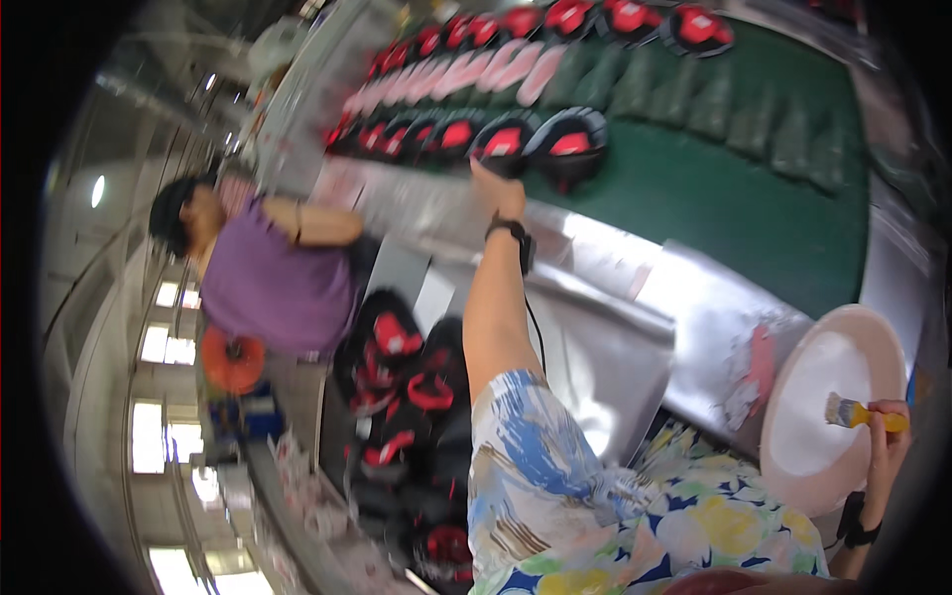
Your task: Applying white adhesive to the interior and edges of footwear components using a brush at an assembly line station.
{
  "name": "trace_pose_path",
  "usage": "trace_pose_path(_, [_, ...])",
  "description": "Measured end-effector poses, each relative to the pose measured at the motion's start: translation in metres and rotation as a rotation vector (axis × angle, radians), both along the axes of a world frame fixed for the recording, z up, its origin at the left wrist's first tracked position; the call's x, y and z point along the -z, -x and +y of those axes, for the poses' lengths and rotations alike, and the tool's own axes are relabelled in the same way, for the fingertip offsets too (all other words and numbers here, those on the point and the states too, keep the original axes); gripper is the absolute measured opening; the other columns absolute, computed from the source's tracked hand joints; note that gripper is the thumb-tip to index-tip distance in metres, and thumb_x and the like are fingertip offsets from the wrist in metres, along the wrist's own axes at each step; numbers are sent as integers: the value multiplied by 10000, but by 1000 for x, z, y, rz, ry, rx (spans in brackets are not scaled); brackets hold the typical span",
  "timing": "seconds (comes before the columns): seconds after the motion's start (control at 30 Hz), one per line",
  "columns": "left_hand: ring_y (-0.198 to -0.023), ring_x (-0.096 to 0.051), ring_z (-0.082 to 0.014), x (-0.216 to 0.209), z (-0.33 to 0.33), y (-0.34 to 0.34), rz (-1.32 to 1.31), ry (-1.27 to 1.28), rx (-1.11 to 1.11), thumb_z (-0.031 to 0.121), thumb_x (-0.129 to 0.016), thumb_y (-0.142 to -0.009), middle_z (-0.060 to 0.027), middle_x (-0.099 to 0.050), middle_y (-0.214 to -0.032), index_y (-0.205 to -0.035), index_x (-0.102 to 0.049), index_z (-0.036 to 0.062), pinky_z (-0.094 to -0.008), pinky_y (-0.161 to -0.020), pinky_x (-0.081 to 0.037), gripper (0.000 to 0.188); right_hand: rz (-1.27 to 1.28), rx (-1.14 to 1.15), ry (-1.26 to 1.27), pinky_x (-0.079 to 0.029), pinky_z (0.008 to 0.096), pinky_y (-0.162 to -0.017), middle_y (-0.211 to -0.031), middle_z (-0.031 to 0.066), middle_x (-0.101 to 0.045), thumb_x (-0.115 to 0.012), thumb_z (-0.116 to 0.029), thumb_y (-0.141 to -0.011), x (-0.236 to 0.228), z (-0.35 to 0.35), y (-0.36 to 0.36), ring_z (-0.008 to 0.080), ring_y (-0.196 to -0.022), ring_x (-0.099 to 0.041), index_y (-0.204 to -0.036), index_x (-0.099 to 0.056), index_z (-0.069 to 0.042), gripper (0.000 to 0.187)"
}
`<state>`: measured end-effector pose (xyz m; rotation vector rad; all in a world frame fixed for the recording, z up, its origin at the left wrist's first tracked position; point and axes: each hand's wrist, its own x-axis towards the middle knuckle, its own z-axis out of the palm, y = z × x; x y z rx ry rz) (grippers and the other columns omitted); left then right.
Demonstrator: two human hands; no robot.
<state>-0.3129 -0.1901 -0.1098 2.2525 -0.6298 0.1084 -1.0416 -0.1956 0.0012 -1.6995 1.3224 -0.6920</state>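
Observation:
My left hand (499, 191) reaches over the near edge of the green belt, at a black-and-red shoe upper (502, 141). A finger points out along the shoe's lower end; blur and the shoe hide whether the others grip it. Beside it on the right sits another black-and-red shoe upper (567, 147). At the right, my right hand (886, 443) is closed round the yellow handle of a brush (855, 412). Its bristles are over the white contents of a pale pink bowl (781, 451).
The green belt (684, 183) carries rows of shoe uppers, pink sole-shaped pieces (496, 67) and dark green sole-shaped pieces (744, 114). A metal ledge (694, 297) runs along it. More black-and-red shoes (402, 397) are heaped at lower left. A co-worker in purple (283, 273) is at the left.

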Motion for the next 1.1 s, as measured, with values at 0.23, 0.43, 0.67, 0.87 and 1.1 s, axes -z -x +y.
trace_pose_path(0.23, [-1317, -453, -385, -109, 182, -2, -403, -696, -345, 550, -703, -767, -242, -494, -1409, -1467, -428, 95, -544, -1126, -297, 879, 48, -115, -27, -480, 277, -851, -1025, 89, -604, -609, -2, -918, -8, -5, -12, 160, -959, -599, -1005, -597, -21, 90])
trace_pose_path(0.43, [-1300, -471, -396, -93, 106, 93, -470, -464, 104, 435, -650, -810, -249, -512, -1391, -1479, -407, 91, -535, -1106, -331, 791, -146, -204, 50, -530, 282, -744, -868, 97, -718, -748, -118, -848, -20, 13, -45, 180, -792, -684, -930, -686, -13, 147])
trace_pose_path(0.67, [-1281, -492, -409, -26, 221, 41, -489, -522, 291, 301, -589, -860, -256, -533, -1369, -1493, -383, 86, -524, -1083, -371, 699, -150, -149, 112, -530, 290, -725, -877, 97, -731, -738, -196, -872, -18, 43, -9, 188, -773, -686, -940, -692, -20, 194])
trace_pose_path(0.87, [-1265, -510, -420, 33, 332, -16, -419, -633, 276, 186, -536, -903, -263, -550, -1350, -1505, -362, 81, -514, -1064, -405, 635, -80, -90, 89, -532, 279, -749, -871, 97, -732, -738, -197, -874, -24, 60, 9, 176, -793, -689, -954, -693, -18, 202])
trace_pose_path(1.1, [-1245, -531, -432, 85, 407, -19, -255, -779, 204, 52, -475, -954, -271, -571, -1328, -1519, -338, 77, -503, -1041, -445, 582, -157, -138, 89, -531, 277, -750, -903, 103, -727, -737, -180, -877, -8, 58, -3, 168, -822, -686, -955, -694, -11, 192])
